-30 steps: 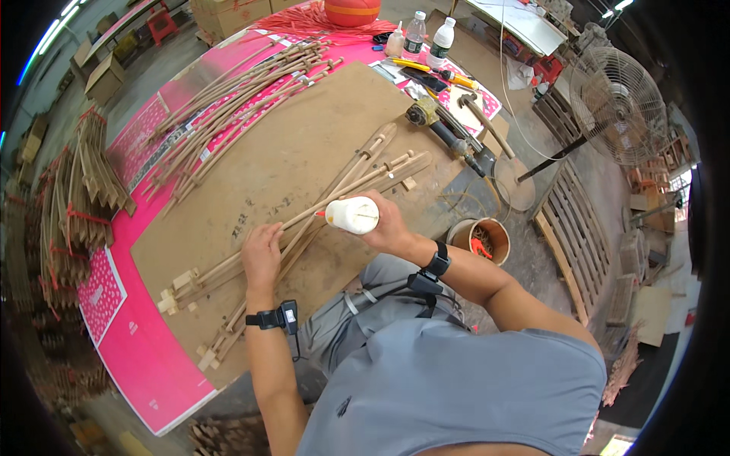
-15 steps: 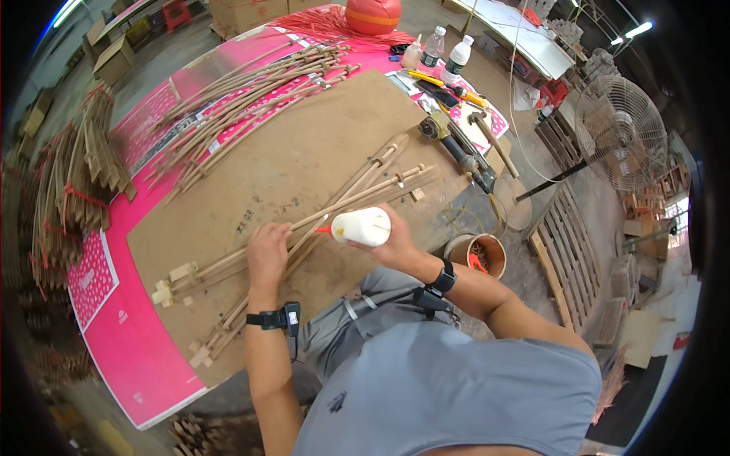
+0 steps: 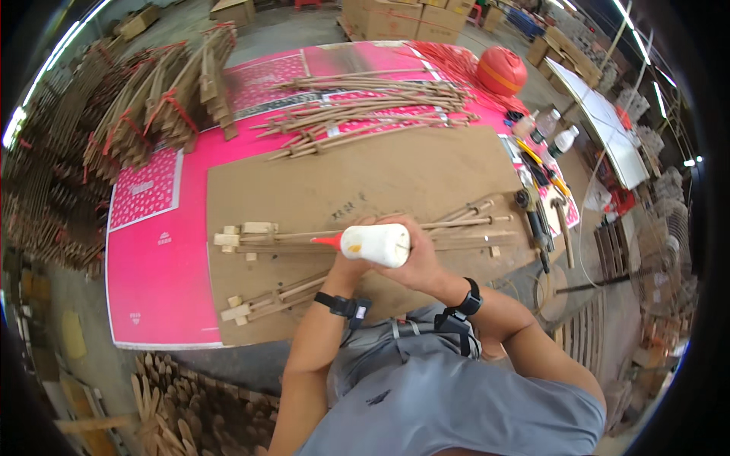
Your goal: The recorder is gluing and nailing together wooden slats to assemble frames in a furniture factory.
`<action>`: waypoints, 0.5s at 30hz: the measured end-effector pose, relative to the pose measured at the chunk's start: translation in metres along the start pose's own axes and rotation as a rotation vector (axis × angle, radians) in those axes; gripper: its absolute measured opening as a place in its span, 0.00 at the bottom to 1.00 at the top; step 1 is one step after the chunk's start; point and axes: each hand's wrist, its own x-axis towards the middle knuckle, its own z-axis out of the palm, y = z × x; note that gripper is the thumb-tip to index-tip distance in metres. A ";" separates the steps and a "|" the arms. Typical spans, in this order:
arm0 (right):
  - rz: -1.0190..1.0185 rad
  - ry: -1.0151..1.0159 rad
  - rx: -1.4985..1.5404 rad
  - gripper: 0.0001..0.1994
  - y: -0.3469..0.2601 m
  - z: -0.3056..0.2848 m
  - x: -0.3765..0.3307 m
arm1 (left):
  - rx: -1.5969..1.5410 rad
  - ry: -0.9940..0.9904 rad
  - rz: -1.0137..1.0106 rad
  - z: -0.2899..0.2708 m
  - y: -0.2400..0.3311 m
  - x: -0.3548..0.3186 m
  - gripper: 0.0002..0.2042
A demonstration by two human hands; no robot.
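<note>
My right hand (image 3: pixel 423 262) is closed round a white squeeze bottle (image 3: pixel 376 245), tilted so its red nozzle (image 3: pixel 327 241) points left. The nozzle is above a long wooden frame of sticks (image 3: pixel 296 242) lying across a brown board (image 3: pixel 289 190). My left hand (image 3: pixel 348 270) is just below the bottle, close to the right hand; its fingers are hidden behind the bottle. Small pale wooden blocks (image 3: pixel 258 227) sit at the frame's left end. Nearer me lies a second stick assembly (image 3: pixel 277 296), also with blocks at its left end.
Loose wooden rods (image 3: pixel 372 106) are piled beyond the board on a pink sheet (image 3: pixel 160 281). A power tool (image 3: pixel 537 224), a hammer (image 3: pixel 563 228) and plastic bottles (image 3: pixel 563 142) stand or lie at right. Tied wooden bundles (image 3: pixel 179 106) are at far left; a red ball (image 3: pixel 502 71) at the back.
The whole view has swung toward the left. My left hand has left its spot on the rods and come close to the right hand, under the bottle. The right hand still holds the bottle.
</note>
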 end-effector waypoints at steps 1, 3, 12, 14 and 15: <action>0.000 -0.045 0.003 0.30 0.005 0.012 0.006 | 0.015 0.016 0.008 0.003 -0.003 -0.003 0.09; -0.046 -0.055 -0.136 0.29 0.013 0.035 0.019 | -0.328 0.146 -0.137 0.012 -0.009 -0.009 0.10; -0.122 -0.175 -0.308 0.24 0.033 0.083 0.049 | 0.540 0.101 0.046 0.006 -0.014 0.012 0.14; -0.124 -0.191 -0.316 0.23 0.037 0.084 0.051 | 0.761 -0.017 0.075 0.001 -0.008 0.016 0.13; -0.128 -0.208 -0.322 0.23 0.037 0.086 0.052 | 0.762 -0.012 0.073 -0.001 -0.007 0.016 0.13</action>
